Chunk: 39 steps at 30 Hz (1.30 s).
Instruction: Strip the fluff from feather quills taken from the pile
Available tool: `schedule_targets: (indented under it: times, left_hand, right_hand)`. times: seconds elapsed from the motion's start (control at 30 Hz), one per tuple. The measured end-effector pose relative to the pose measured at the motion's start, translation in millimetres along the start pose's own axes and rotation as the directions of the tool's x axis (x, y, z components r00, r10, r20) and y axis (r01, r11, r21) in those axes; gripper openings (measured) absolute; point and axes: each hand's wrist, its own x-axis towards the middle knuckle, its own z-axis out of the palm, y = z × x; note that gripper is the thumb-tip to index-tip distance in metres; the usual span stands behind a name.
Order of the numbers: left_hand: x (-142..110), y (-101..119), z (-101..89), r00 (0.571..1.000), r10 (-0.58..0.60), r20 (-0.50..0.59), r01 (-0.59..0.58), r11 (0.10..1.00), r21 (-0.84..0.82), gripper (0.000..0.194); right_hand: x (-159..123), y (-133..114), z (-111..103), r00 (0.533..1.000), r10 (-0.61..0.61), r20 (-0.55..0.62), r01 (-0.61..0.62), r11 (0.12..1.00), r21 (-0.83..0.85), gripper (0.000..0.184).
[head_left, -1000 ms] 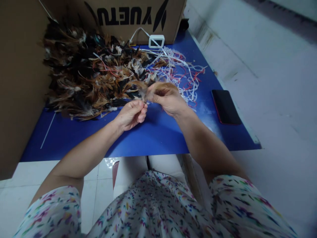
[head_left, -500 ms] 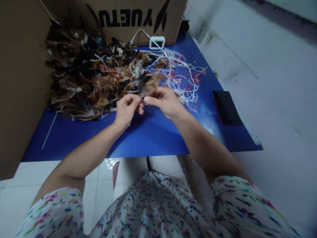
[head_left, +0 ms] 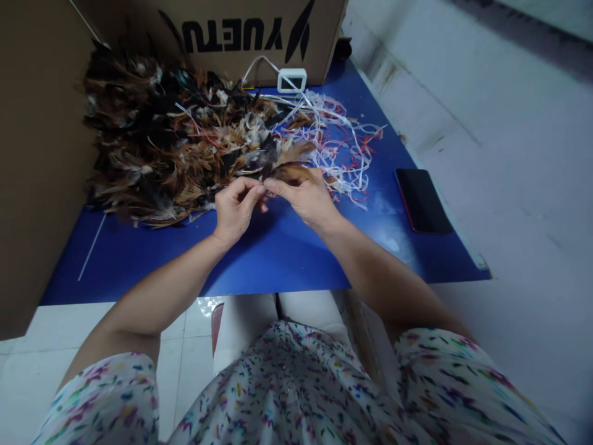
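My left hand [head_left: 237, 207] and my right hand [head_left: 303, 194] meet fingertip to fingertip over the near edge of a feather pile. Both are closed in a pinch. Between them is a small bunch of brown and dark feathers [head_left: 293, 157], its tips pointing away from me and to the right. The pinched base is mostly covered by my thumbs and fingers. Left of and behind my hands spreads the large pile of brown and black feathers [head_left: 185, 167]. A tangle of white and red strips [head_left: 347, 142] lies beyond my right hand.
A cardboard box [head_left: 250, 65] stands at the back of the blue table [head_left: 287, 253], with a small white device [head_left: 291, 80] before it. Brown cardboard [head_left: 37, 161] rises at the left. A dark phone [head_left: 422, 201] lies near the right edge, by the wall [head_left: 519, 185].
My right hand has turned slightly and its fingertips have moved a little left, closer to my left hand. The held feathers now fan out more to the right.
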Motion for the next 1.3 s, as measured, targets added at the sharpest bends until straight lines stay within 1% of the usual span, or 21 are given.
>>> schedule_targets:
  times: [0.07,0.17,0.27,0.33,0.43,0.53,0.6,0.7,0.8,0.83,0.87,0.9,0.93,0.97,1.03,1.07,1.1,1.13,1.17,1.3]
  left_hand:
    - [-1,2,1.0,0.999,-0.040,-0.008,0.040,0.999,-0.025,0.023]
    - [1,2,2.0,0.996,-0.082,0.023,0.084,0.993,-0.088,0.028]
    - [3,2,1.9,0.982,-0.138,0.127,0.158,0.975,-0.159,0.042]
    - [5,2,1.1,0.958,-0.191,0.214,0.233,0.953,-0.192,0.050]
    - [5,3,-0.2,0.919,-0.242,0.311,0.322,0.916,-0.239,0.052]
    - [4,4,-0.9,0.900,-0.262,0.349,0.361,0.896,-0.257,0.051]
    - [4,4,-1.0,0.898,-0.276,0.342,0.369,0.895,-0.249,0.049]
    - [6,4,-1.3,0.914,-0.281,0.292,0.359,0.897,-0.260,0.044]
    - [11,7,-2.0,0.943,-0.282,0.177,0.324,0.899,-0.294,0.038]
    - [13,8,-2.3,0.949,-0.288,0.126,0.313,0.901,-0.299,0.037]
    - [15,9,-2.5,0.952,-0.296,0.074,0.304,0.904,-0.301,0.036]
    - [17,11,-2.6,0.953,-0.302,0.028,0.296,0.907,-0.299,0.035]
    - [19,11,-2.7,0.952,-0.306,-0.008,0.290,0.910,-0.298,0.035]
    - [20,12,-2.7,0.951,-0.307,-0.035,0.284,0.912,-0.297,0.035]
    - [21,12,-2.7,0.951,-0.303,-0.063,0.272,0.914,-0.300,0.035]
    - [21,11,-2.7,0.951,-0.300,-0.070,0.266,0.915,-0.302,0.034]
    - [21,10,-2.9,0.953,-0.294,-0.074,0.259,0.916,-0.306,0.034]
    - [21,9,-3.1,0.955,-0.288,-0.076,0.251,0.917,-0.310,0.033]
    - [21,8,-3.4,0.956,-0.282,-0.079,0.244,0.917,-0.314,0.033]
    - [20,5,-5.0,0.953,-0.289,-0.089,0.250,0.919,-0.307,0.032]
  right_hand:
    - [0,1,0,1.000,0.021,-0.010,-0.021,1.000,-0.005,0.056]
    - [1,0,-1,1.000,0.018,-0.016,-0.018,1.000,-0.007,0.056]
    - [3,-2,-4,0.999,0.002,-0.032,-0.003,0.999,-0.045,0.052]
    - [4,-3,-7,0.999,0.003,-0.037,-0.006,0.997,-0.081,0.048]
    - [4,-4,-10,1.000,0.020,-0.021,-0.022,0.993,-0.115,0.041]
    - [3,-5,-10,1.000,0.021,0.008,-0.020,0.992,-0.123,0.039]
    - [2,-5,-10,1.000,0.017,0.020,-0.014,0.991,-0.135,0.040]
    - [5,0,-13,1.000,0.004,0.016,-0.001,0.989,-0.147,0.038]
    - [10,10,-20,0.999,-0.034,0.014,0.035,0.988,-0.149,0.030]
    - [11,14,-22,0.999,-0.045,0.016,0.048,0.981,-0.186,0.026]
    - [12,17,-24,0.998,-0.051,0.023,0.055,0.964,-0.260,0.021]
    - [12,19,-24,0.998,-0.045,0.036,0.055,0.929,-0.366,0.016]
    - [11,20,-24,0.998,-0.027,0.060,0.053,0.870,-0.491,0.012]
    - [10,21,-23,0.996,0.006,0.092,0.052,0.785,-0.617,0.013]
    - [7,20,-17,0.982,0.107,0.156,0.065,0.580,-0.812,0.016]
    - [6,18,-14,0.971,0.157,0.179,0.081,0.488,-0.869,0.018]
    - [5,17,-11,0.961,0.196,0.195,0.098,0.416,-0.904,0.020]
    - [4,16,-8,0.953,0.224,0.202,0.109,0.367,-0.924,0.021]
    - [4,16,-6,0.948,0.245,0.203,0.112,0.338,-0.934,0.022]
    - [5,16,-3,0.940,0.281,0.193,0.106,0.298,-0.949,0.026]
